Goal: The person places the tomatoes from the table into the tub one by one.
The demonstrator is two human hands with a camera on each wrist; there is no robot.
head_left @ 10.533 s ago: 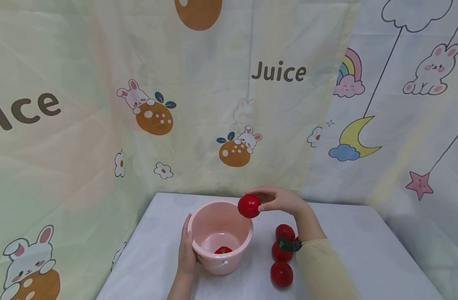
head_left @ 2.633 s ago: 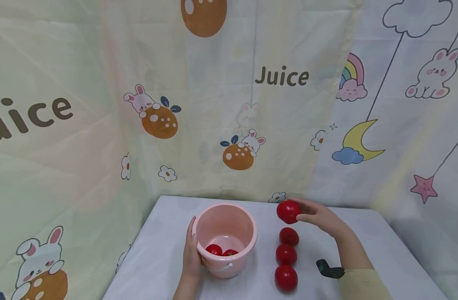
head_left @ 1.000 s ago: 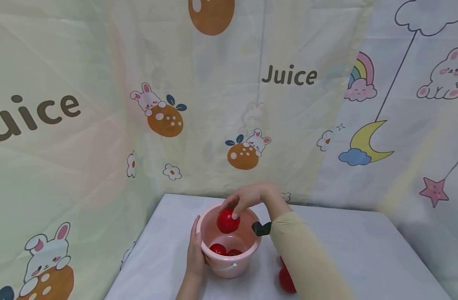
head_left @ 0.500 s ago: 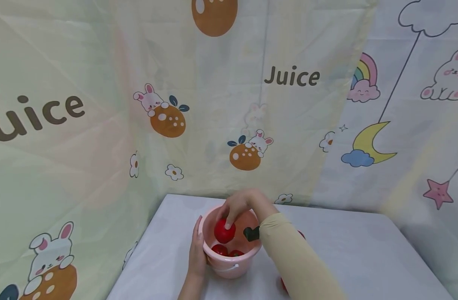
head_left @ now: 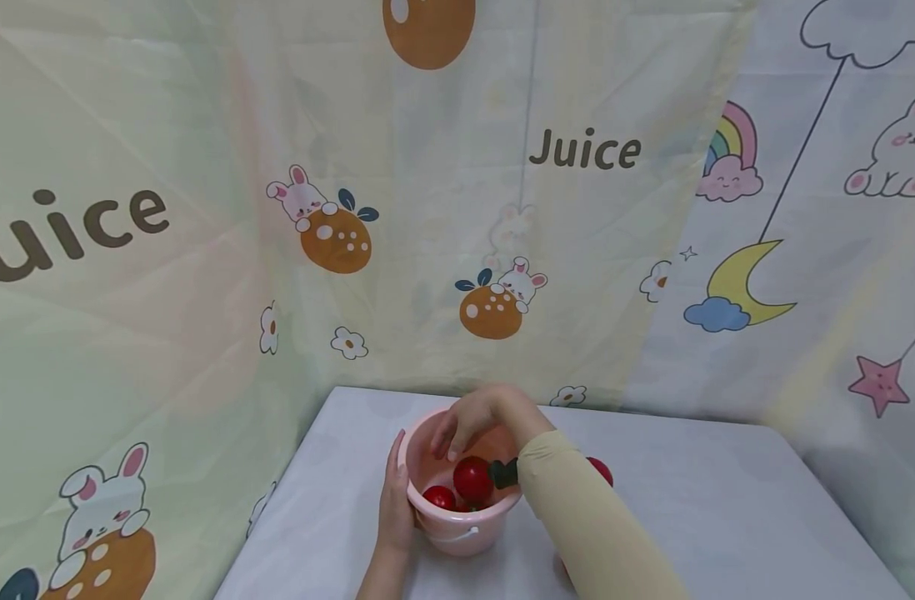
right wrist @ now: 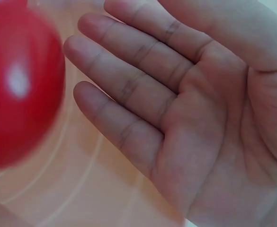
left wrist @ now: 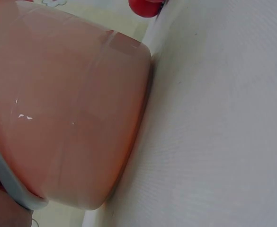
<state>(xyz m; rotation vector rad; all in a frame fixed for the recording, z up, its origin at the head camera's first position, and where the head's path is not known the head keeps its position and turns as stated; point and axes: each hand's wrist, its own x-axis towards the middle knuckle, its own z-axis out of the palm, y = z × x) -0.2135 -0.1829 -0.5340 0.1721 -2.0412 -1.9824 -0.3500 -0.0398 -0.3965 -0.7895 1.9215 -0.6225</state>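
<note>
pale fabric walls [head_left: 412, 150] with cartoon prints [head_left: 336, 237]; white table [head_left: 727, 500] below

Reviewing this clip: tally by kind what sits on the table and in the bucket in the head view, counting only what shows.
Pink bucket: 1
Red fruits inside it: 3
Red fruits on the table, partly behind the sleeve: 2
Total: 6 (the sleeve could hide more)

The right sleeve [head_left: 600, 521] is pale yellow, wrinkled at the cuff [head_left: 538, 450]. A small dark block [head_left: 504, 473] shows beside it. Fingers [right wrist: 128, 86] are bare.
</note>
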